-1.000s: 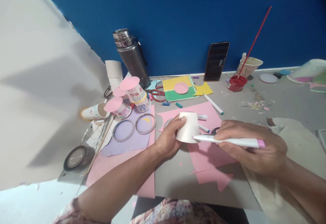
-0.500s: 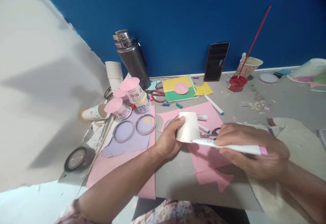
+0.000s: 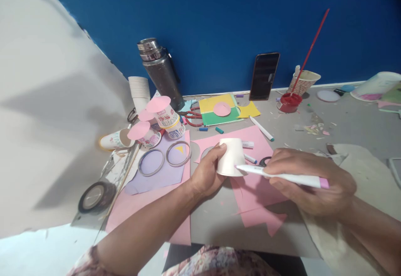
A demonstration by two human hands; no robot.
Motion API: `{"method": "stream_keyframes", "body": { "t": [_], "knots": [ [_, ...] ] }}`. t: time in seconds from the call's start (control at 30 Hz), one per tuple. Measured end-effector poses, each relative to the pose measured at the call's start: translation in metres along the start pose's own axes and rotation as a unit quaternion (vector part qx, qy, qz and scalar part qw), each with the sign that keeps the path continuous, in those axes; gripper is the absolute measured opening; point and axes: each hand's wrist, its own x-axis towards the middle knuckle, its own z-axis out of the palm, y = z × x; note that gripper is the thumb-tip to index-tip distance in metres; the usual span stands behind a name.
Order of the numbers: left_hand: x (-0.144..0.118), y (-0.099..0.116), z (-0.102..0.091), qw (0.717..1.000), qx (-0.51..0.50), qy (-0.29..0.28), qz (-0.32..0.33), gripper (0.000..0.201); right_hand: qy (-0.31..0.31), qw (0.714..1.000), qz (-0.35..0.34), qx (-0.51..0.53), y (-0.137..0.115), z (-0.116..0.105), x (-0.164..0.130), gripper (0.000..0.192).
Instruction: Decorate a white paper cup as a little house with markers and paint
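My left hand (image 3: 206, 171) grips an upside-down white paper cup (image 3: 231, 155) that stands on a sheet of pink paper (image 3: 255, 186). My right hand (image 3: 308, 180) holds a white marker with a pink end (image 3: 283, 176), lying nearly flat, its tip touching the cup's lower right rim. Under the paper lies a grey board (image 3: 216, 221). A pair of scissors (image 3: 266, 160) peeks out just behind my right hand.
Decorated cups topped with pink discs (image 3: 156, 119), a stack of white cups (image 3: 139, 90), a steel flask (image 3: 159, 71), two rings on purple paper (image 3: 164, 159) and a tape roll (image 3: 95, 195) sit at left. At the back stand a phone (image 3: 264, 76), a red paint pot (image 3: 288, 102) and a brush in a cup (image 3: 303, 81).
The marker tip dipped to the cup's bottom rim half a second ago and has risen slightly again. The left hand and the cup have stayed in place.
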Motion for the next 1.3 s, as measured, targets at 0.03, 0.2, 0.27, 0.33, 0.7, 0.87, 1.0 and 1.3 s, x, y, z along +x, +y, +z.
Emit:
{"method": "stream_keyframes", "body": {
  "t": [0.03, 0.2, 0.27, 0.33, 0.7, 0.87, 1.0, 1.3],
  "knots": [
    [0.0, 0.0, -0.001, 1.0, 0.0, 0.0, -0.005, 0.048, -0.006, 1.0, -0.003, -0.002, -0.002, 0.0, 0.0, 0.018],
    [0.0, 0.0, -0.001, 1.0, -0.002, -0.008, -0.008, 0.052, -0.053, 0.996, -0.045, -0.059, -0.008, -0.004, 0.006, 0.017],
    [0.0, 0.0, -0.001, 1.0, -0.002, -0.015, -0.012, 0.054, -0.057, 0.993, -0.05, -0.085, -0.008, -0.006, 0.008, 0.016],
    [0.0, 0.0, -0.001, 1.0, -0.005, -0.005, -0.011, 0.055, -0.039, 0.994, -0.04, -0.098, -0.008, -0.007, 0.008, 0.015],
    [-0.003, -0.002, 0.001, 1.0, 0.011, 0.001, 0.006, 0.069, -0.047, 0.992, -0.071, -0.092, -0.011, -0.003, 0.003, 0.018],
    [-0.004, -0.001, 0.003, 1.0, 0.016, 0.0, 0.006, 0.064, -0.057, 0.992, -0.073, -0.087, -0.011, -0.002, 0.005, 0.016],
    [-0.005, -0.001, 0.006, 1.0, 0.02, 0.001, 0.013, 0.061, -0.049, 0.991, -0.075, -0.096, -0.01, -0.003, 0.004, 0.019],
    [-0.006, 0.0, 0.008, 1.0, 0.018, 0.007, 0.011, 0.063, -0.06, 0.992, -0.056, -0.092, -0.014, -0.005, 0.004, 0.025]
  ]
}}
